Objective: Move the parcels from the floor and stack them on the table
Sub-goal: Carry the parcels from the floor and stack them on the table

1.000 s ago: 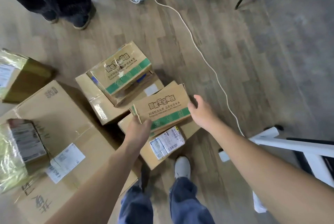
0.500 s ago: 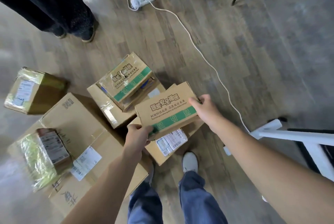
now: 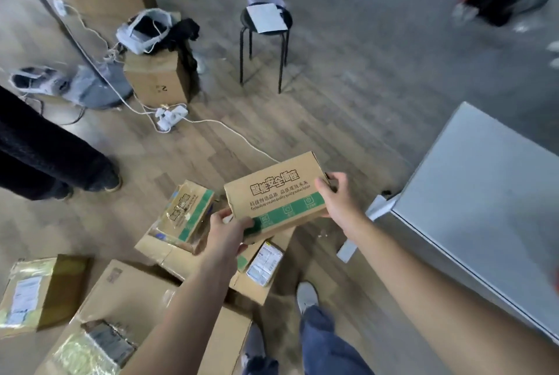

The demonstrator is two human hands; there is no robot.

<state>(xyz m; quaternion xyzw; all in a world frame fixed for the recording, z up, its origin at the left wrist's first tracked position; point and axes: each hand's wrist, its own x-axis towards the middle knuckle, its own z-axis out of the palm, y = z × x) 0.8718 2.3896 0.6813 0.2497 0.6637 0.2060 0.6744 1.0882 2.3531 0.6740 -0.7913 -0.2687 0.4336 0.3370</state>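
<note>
A flat cardboard parcel with a green stripe (image 3: 276, 193) hangs above the floor, held between both hands. My left hand (image 3: 225, 232) grips its near left corner, and my right hand (image 3: 335, 197) grips its right end. Below it, several parcels lie on the wooden floor: a similar green-striped box (image 3: 187, 211) on a taped carton, a labelled box (image 3: 263, 264), a large carton (image 3: 136, 293) and a yellow-taped parcel (image 3: 33, 293). The grey table (image 3: 484, 208) stands to the right.
Another person's dark legs (image 3: 48, 160) stand at the left. A white power strip (image 3: 171, 116) and its cable cross the floor. A black stool (image 3: 266, 30) with papers and an upright carton (image 3: 157, 78) stand behind. My feet are near the parcels.
I have lifted the green-striped parcel off the pile with both hands and raised it. My view has swung up and to the right, bringing the table and stool into sight.
</note>
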